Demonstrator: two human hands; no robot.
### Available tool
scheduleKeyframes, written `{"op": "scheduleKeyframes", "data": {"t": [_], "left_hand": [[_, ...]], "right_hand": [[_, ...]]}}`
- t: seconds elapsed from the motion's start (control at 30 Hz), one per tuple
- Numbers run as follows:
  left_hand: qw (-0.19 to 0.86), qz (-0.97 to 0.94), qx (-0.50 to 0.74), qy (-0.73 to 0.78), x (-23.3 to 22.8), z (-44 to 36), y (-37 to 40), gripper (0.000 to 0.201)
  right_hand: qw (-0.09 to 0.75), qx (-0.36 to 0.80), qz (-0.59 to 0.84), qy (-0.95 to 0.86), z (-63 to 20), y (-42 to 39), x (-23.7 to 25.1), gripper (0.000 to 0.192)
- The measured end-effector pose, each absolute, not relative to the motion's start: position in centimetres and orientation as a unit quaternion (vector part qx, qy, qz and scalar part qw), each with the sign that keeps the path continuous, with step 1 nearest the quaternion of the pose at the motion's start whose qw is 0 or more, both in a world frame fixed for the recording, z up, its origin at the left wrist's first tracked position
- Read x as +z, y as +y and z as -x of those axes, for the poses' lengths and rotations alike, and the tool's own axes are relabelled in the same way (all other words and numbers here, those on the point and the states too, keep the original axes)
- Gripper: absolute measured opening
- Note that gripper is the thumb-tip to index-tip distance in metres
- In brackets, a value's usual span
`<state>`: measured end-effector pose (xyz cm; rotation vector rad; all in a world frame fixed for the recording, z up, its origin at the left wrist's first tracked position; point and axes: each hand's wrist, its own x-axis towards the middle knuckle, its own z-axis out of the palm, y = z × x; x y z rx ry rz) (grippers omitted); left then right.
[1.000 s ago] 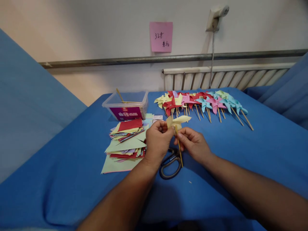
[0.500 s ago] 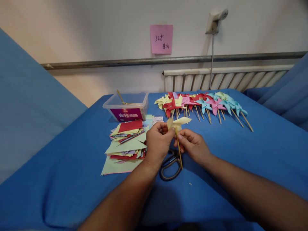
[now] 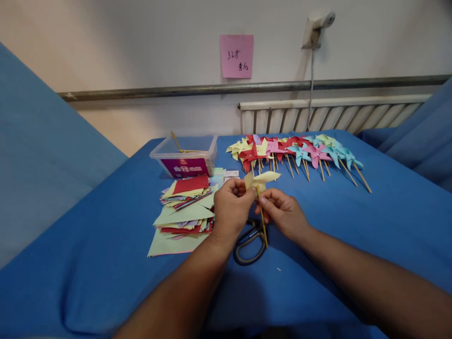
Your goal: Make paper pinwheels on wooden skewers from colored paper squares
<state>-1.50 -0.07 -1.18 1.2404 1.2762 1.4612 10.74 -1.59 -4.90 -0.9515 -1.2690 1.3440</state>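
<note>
Between my hands is a pale yellow paper pinwheel [image 3: 264,179] with a thin wooden stick [image 3: 263,226] slanting down from it. My left hand [image 3: 231,202] is closed on the paper pinwheel, its thumb at the centre by the stick's top. My right hand [image 3: 282,212] pinches the stick just below the paper. Black-handled scissors [image 3: 249,254] lie on the table under the hands, their blades hidden. Left of my left hand are stacks of coloured paper [image 3: 187,209], partly covered by that hand.
Finished-looking pinwheels [image 3: 296,150] in several colours lie in a row at the back right. A clear plastic tub [image 3: 185,155] with sticks stands at the back left. Small white boxes [image 3: 231,174] sit behind my left hand. Blue cloth [image 3: 353,245] covers the table.
Almost nothing differs. Both hands keep the same grip on the pinwheel and stick; the whole view has shifted very slightly.
</note>
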Motion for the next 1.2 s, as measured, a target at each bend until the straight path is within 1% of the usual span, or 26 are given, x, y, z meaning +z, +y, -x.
{"op": "scheduleKeyframes", "data": {"t": [0.83,1.2], "left_hand": [[0.4,-0.495,0.574,0.515,-1.25,1.53,0.08,0.015],[0.371,-0.515,0.569,0.522,-0.87,1.55,-0.25,0.013]], "right_hand": [[0.513,0.543,0.403,-0.529,-10.97,-1.38,-4.87,0.025],[0.513,0.535,0.423,-0.522,-10.9,-1.71,-4.15,0.025]]}}
